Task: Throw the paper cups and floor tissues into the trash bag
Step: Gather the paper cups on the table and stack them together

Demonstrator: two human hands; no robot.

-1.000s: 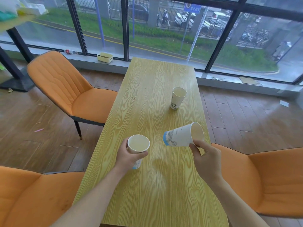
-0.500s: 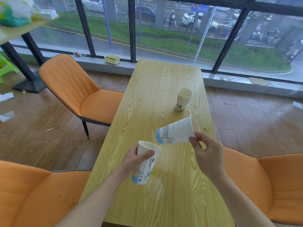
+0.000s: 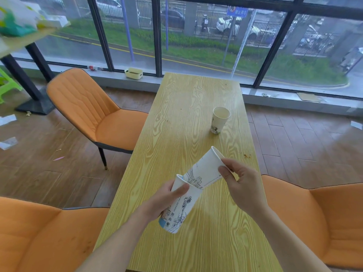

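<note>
My left hand (image 3: 167,199) grips a printed white paper cup (image 3: 179,211), tilted with its mouth up and to the right, above the near part of the wooden table (image 3: 180,107). My right hand (image 3: 241,183) pinches the rim of a second paper cup (image 3: 206,170), whose base end is pushed into the first cup's mouth. A third paper cup (image 3: 219,119) stands upright on the table further back, right of centre. White tissues (image 3: 7,119) lie on the floor at far left, another tissue scrap (image 3: 8,142) below them, and one tissue piece (image 3: 356,125) at far right. No trash bag is visible.
Orange chairs flank the table: one at left rear (image 3: 94,114), one at near left (image 3: 43,236), one at near right (image 3: 322,222). A second table's black pedestal (image 3: 33,89) stands at far left. Windows line the back wall, with a small cream box (image 3: 133,73) on the sill.
Both hands have come together: the right hand's cup, held apart before, now has its base inside the mouth of the left hand's cup, which was lifted and tilted.
</note>
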